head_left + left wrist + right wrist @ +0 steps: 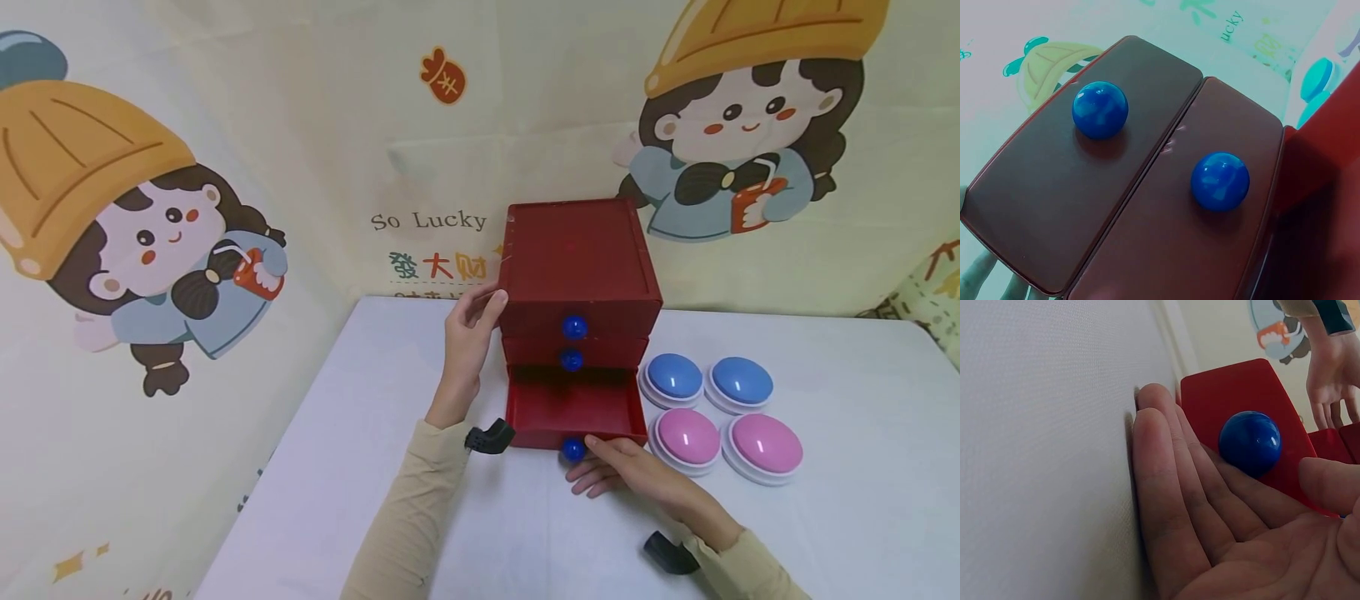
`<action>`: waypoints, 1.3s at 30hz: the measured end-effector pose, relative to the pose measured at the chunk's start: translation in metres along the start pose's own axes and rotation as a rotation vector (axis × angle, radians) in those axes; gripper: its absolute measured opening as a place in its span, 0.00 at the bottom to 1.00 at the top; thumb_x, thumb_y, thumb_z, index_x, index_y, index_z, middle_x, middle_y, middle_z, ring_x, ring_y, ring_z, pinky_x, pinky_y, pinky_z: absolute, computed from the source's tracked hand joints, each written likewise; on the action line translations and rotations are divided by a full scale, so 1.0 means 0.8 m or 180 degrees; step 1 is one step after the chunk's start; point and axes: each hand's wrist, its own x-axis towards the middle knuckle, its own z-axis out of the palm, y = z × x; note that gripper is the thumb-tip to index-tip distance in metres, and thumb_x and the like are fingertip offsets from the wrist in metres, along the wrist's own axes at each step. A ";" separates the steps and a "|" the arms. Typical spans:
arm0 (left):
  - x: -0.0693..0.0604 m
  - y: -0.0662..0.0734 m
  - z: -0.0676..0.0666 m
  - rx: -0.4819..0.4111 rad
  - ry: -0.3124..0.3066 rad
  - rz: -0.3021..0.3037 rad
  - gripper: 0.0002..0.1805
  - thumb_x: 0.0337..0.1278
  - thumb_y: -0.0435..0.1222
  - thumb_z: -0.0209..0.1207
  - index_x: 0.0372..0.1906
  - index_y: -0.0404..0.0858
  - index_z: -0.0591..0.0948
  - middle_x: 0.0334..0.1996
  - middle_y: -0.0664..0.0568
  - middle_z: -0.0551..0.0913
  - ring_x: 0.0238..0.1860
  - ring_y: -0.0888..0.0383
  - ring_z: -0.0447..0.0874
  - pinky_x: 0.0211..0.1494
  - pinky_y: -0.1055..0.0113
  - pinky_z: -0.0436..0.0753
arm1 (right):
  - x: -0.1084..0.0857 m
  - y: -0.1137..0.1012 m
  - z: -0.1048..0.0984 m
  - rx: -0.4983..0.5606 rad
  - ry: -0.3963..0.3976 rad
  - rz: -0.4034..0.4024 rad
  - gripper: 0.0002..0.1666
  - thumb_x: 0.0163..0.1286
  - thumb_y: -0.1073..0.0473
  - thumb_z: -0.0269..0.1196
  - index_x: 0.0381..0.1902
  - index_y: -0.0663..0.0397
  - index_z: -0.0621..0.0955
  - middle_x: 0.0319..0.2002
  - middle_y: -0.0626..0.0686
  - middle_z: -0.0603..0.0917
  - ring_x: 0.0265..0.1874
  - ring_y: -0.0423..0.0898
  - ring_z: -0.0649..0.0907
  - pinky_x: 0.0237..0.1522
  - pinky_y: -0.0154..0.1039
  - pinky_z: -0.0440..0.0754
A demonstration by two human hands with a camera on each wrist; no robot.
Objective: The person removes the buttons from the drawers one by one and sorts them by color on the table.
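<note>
A red drawer cabinet [581, 250] stands on the table with its bottom drawer [573, 404] pulled out and nothing visible inside. Two upper drawers are closed, each with a round blue knob [1100, 110]. My left hand [471, 333] rests against the cabinet's upper left side, thumb by the front corner. Its fingers look fairly straight in the right wrist view. Beside the bottom drawer's blue knob [1250, 444] is my right hand [633, 471], palm up with extended fingers low over the tabletop. The right thumb is near the drawer's front edge; contact is unclear.
Right of the cabinet sit two blue domed push lights or buttons [675, 377] and two pink ones [688, 436], all on white bases. A white table [300, 500] carries everything. Behind it hangs a cartoon-printed cloth [337, 125].
</note>
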 end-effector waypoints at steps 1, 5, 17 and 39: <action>0.000 0.000 0.000 -0.0002 0.0003 0.0015 0.22 0.64 0.48 0.62 0.60 0.45 0.79 0.56 0.51 0.81 0.57 0.56 0.79 0.62 0.60 0.80 | 0.000 0.000 0.000 -0.0005 -0.0006 -0.0007 0.32 0.82 0.49 0.43 0.58 0.76 0.74 0.49 0.69 0.84 0.45 0.59 0.88 0.47 0.40 0.87; -0.001 0.001 0.000 -0.0003 0.0000 0.0035 0.22 0.64 0.49 0.62 0.59 0.46 0.79 0.56 0.51 0.81 0.57 0.56 0.79 0.62 0.60 0.80 | 0.000 0.000 0.000 -0.0019 -0.0027 -0.0023 0.32 0.82 0.49 0.43 0.58 0.77 0.74 0.49 0.69 0.84 0.45 0.58 0.88 0.47 0.40 0.86; -0.001 0.003 -0.001 -0.0002 -0.0008 -0.0033 0.23 0.66 0.46 0.61 0.62 0.43 0.77 0.58 0.49 0.80 0.57 0.56 0.78 0.62 0.60 0.79 | 0.000 -0.003 0.003 -0.0027 0.0039 0.0015 0.32 0.81 0.48 0.45 0.61 0.75 0.73 0.49 0.68 0.85 0.45 0.58 0.88 0.48 0.39 0.86; -0.016 0.039 0.004 0.0081 -0.0044 -0.0040 0.21 0.69 0.39 0.58 0.62 0.36 0.77 0.57 0.45 0.80 0.56 0.55 0.78 0.61 0.61 0.80 | 0.019 0.003 0.000 -0.0217 0.0248 -0.0265 0.29 0.81 0.53 0.47 0.59 0.79 0.74 0.49 0.72 0.83 0.43 0.56 0.88 0.46 0.38 0.86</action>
